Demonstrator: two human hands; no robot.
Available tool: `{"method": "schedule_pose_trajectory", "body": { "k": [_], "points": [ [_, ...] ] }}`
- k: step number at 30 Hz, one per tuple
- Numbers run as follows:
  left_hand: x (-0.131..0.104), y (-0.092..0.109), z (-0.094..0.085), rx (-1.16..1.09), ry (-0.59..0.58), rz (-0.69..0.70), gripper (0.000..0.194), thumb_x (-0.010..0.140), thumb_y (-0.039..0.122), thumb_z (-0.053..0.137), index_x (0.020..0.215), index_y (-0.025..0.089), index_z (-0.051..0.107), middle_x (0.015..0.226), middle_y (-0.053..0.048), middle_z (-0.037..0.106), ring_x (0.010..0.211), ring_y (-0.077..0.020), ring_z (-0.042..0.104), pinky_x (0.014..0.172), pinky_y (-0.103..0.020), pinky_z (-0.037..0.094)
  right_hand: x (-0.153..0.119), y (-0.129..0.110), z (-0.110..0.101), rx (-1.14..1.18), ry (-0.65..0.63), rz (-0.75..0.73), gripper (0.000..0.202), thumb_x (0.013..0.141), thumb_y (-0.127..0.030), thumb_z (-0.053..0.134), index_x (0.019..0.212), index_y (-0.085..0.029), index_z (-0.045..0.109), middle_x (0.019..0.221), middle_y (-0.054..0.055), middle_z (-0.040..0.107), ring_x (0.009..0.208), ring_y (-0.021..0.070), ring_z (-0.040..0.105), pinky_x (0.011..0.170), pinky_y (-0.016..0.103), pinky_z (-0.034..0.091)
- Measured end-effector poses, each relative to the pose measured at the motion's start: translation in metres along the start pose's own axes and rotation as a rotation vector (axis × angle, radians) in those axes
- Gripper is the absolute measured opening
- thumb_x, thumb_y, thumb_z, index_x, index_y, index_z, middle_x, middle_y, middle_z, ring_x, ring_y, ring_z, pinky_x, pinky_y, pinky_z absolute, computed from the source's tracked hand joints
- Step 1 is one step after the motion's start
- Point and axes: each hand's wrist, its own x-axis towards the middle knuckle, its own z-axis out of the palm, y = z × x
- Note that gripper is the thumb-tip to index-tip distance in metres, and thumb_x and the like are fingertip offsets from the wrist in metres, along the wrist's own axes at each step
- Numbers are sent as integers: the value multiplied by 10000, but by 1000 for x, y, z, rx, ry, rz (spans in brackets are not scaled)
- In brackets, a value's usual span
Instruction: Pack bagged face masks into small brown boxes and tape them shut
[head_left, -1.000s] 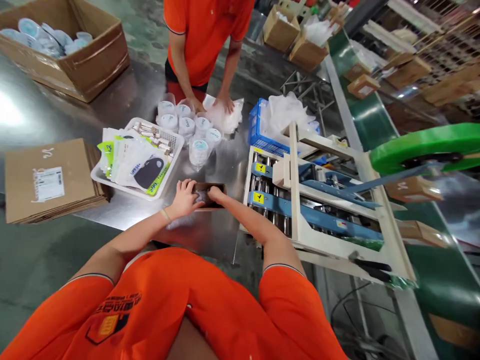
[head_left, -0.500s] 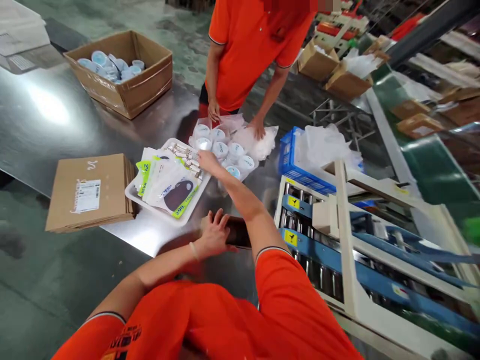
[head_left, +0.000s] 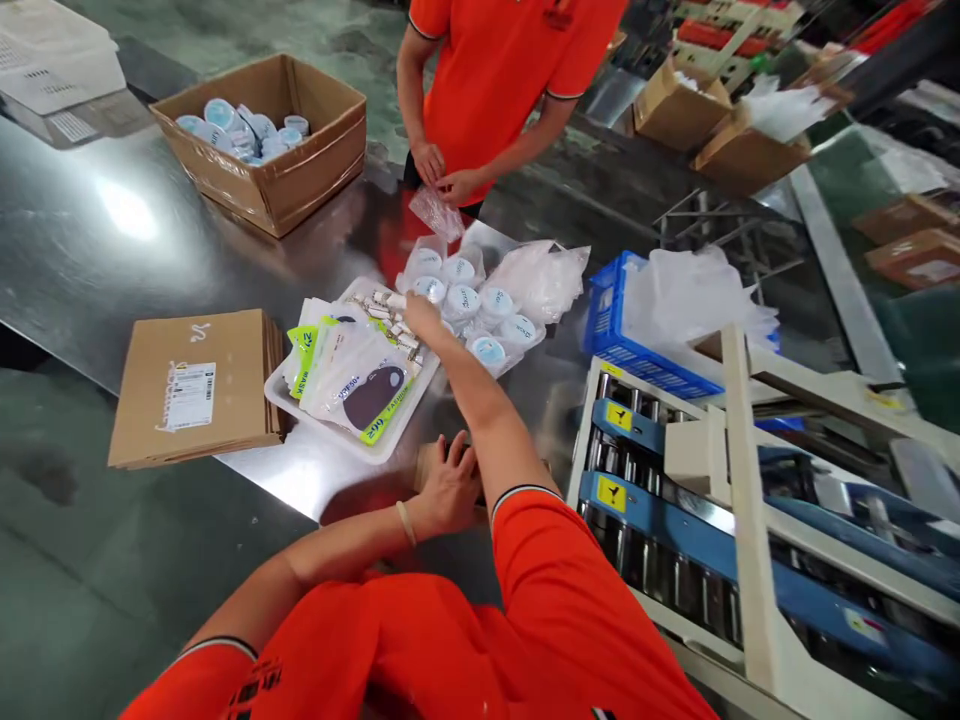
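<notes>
Reaching across the middle of the head view, the right arm extends up and to the left from the lower right, its elbow nearly straight, and ends with the right hand (head_left: 422,315) at the upper right end of the white tray (head_left: 405,415). This hand is against the small white-and-brown bundles (head_left: 409,343) lying there. Its fingertips point away from the camera, so I cannot tell whether they are clamped on a bundle. The left arm bends in from the lower left, a pale band (head_left: 406,523) on its wrist, and the left hand (head_left: 450,485) lies over the small brown box (head_left: 425,462) at lower centre, fingers spread apart. The right arm and this hand hide much of the box. Printed packets (head_left: 352,385) fill the lower part of the tray.

A second ago, both hands were at the small brown box; now only the left one is, while the right is at the tray, as it was half a second ago. At top centre, the co-worker's hands (head_left: 459,187), one of them then pressing on the clear bags (head_left: 540,280), now hold a clear bubble sleeve (head_left: 437,215) above the lidded cups (head_left: 461,300).
</notes>
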Motion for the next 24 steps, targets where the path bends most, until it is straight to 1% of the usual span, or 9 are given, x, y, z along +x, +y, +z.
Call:
{"method": "schedule_pose_trajectory", "body": {
  "k": [3, 6, 8, 10, 13, 16, 18, 21, 24],
  "points": [
    [-5, 0, -7, -47, 12, -60, 821, 782, 722, 902, 1326, 124, 764, 1598, -327, 573, 1623, -565, 427, 1327, -820, 331, -80, 70, -36, -102, -9, -12, 329, 1085, -178, 619, 1385, -139, 750, 1347, 236, 785, 1306, 375, 741, 1073, 425, 566],
    [-6, -1, -8, -90, 70, -86, 836, 734, 763, 930, 1251, 144, 713, 1595, -339, 565, 1601, -561, 469, 1317, -842, 315, -182, 128, -53, -213, -173, -18, 131, 990, -226, 792, 1105, -235, 854, 1144, 186, 841, 1210, 356, 786, 1006, 395, 565],
    [-7, -2, -7, -98, 102, -79, 797, 754, 767, 910, 1225, 164, 687, 1578, -334, 581, 1586, -549, 497, 1306, -850, 320, -235, 143, -50, -254, -330, -17, 46, 918, -245, 869, 962, -254, 865, 1057, 184, 846, 1139, 348, 809, 935, 378, 563],
    [-7, -4, -6, -94, 118, -72, 773, 771, 759, 896, 1223, 172, 675, 1571, -334, 587, 1582, -543, 505, 1302, -850, 325, -259, 139, -40, -228, -457, -20, 128, 816, -246, 949, 910, -280, 869, 1021, 156, 851, 1089, 340, 820, 886, 366, 563],
    [-6, -5, -4, -87, 122, -75, 781, 766, 764, 898, 1225, 172, 677, 1567, -334, 592, 1576, -545, 513, 1309, -842, 326, -235, 104, -29, -146, -433, -88, 303, 732, -167, 977, 991, -296, 886, 1080, 108, 859, 1110, 336, 810, 910, 360, 569],
    [-4, -5, -2, -81, 118, -85, 831, 758, 810, 885, 1236, 158, 687, 1571, -340, 591, 1584, -554, 498, 1317, -826, 330, -168, 43, -21, -146, -195, -244, 269, 882, -135, 859, 1145, -194, 860, 1243, 156, 829, 1244, 361, 750, 1027, 393, 552],
    [-4, -5, -1, -78, 105, -91, 860, 787, 795, 864, 1303, 130, 688, 1592, -347, 579, 1599, -557, 478, 1328, -816, 321, -121, -5, -9, -107, -88, -443, 422, 941, -158, 820, 1361, -179, 782, 1449, 161, 754, 1392, 341, 657, 1130, 395, 513],
    [-5, -5, -1, -81, 42, -115, 827, 870, 631, 819, 1481, 97, 658, 1664, -324, 546, 1636, -546, 438, 1363, -776, 300, -70, -67, 20, -109, -63, -618, 666, 894, -152, 860, 1531, -150, 666, 1607, 186, 646, 1495, 335, 550, 1237, 414, 431],
    [-6, -7, -1, -107, -51, -119, 613, 944, 454, 711, 1493, 182, 716, 1681, -226, 586, 1660, -499, 424, 1411, -685, 283, -48, -97, 40, -174, -99, -588, 513, 895, -67, 785, 1404, -109, 731, 1482, 197, 728, 1429, 331, 589, 1233, 412, 398]
  ]
}}
